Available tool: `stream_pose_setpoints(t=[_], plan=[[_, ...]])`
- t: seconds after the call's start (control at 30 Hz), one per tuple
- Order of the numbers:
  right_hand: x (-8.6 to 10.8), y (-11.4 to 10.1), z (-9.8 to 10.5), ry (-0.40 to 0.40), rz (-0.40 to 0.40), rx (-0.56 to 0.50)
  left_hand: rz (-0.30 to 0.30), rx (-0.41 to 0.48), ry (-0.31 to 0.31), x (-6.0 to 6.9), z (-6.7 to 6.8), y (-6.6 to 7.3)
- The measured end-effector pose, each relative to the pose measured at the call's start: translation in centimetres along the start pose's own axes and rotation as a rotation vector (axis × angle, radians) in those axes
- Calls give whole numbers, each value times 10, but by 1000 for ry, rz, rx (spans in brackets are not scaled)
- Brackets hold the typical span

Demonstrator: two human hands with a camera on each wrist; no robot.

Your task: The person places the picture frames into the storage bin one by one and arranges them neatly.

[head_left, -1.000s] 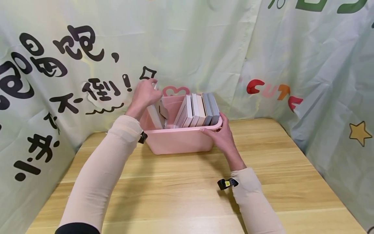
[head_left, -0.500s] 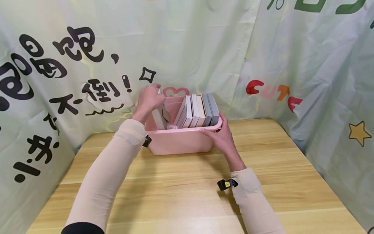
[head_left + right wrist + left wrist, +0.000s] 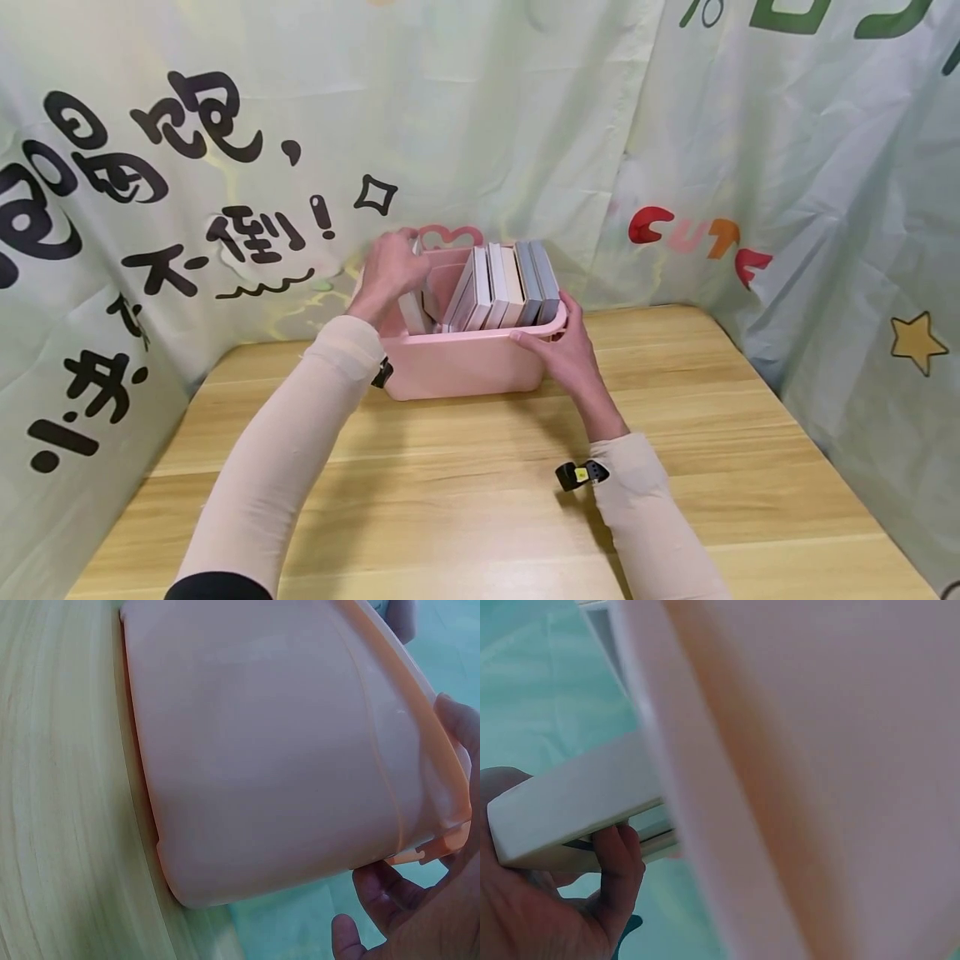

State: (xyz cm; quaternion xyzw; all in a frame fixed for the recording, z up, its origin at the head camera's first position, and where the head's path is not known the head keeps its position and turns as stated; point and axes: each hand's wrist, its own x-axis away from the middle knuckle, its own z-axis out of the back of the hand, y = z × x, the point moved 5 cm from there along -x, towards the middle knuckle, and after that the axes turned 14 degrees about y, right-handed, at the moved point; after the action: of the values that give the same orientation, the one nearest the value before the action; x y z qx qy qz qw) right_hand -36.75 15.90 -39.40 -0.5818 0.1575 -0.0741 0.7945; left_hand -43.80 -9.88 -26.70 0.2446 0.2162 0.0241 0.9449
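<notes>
A pink plastic bin point(image 3: 461, 367) stands on the table. My left hand point(image 3: 395, 268) is over the bin's left end and grips a white book point(image 3: 413, 312), which leans partly inside. Seen from the left wrist, fingers curl round the thick white book point(image 3: 577, 795), and the bin wall point(image 3: 840, 787) hides its far part. At the right end, my right hand point(image 3: 564, 340) holds the bin's rim, thumb on the front and fingers around the corner. Several white, cream and grey-blue books point(image 3: 506, 287) stand side by side in the right half of the bin.
The wooden table point(image 3: 480, 483) stretches in front of the bin. A printed cloth point(image 3: 510, 125) hangs close behind it and along both sides. Black wrist devices point(image 3: 582, 476) are strapped to both forearms.
My left hand has moved down and slightly right, lowering the white book further into the bin. The right hand keeps its hold on the rim.
</notes>
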Motion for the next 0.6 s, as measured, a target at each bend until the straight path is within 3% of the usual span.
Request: stream_pose_setpoints(t=[0.27,0.47,0.6], plan=[[0,-2,-1,1,4,-1,54,9,-67,4,-13,-3],[0,-3,0,4,7,4,56,-52,-83,5,-20,0],[1,-2,0,-1,4,-2,49,-11,-91,7,-27,1]])
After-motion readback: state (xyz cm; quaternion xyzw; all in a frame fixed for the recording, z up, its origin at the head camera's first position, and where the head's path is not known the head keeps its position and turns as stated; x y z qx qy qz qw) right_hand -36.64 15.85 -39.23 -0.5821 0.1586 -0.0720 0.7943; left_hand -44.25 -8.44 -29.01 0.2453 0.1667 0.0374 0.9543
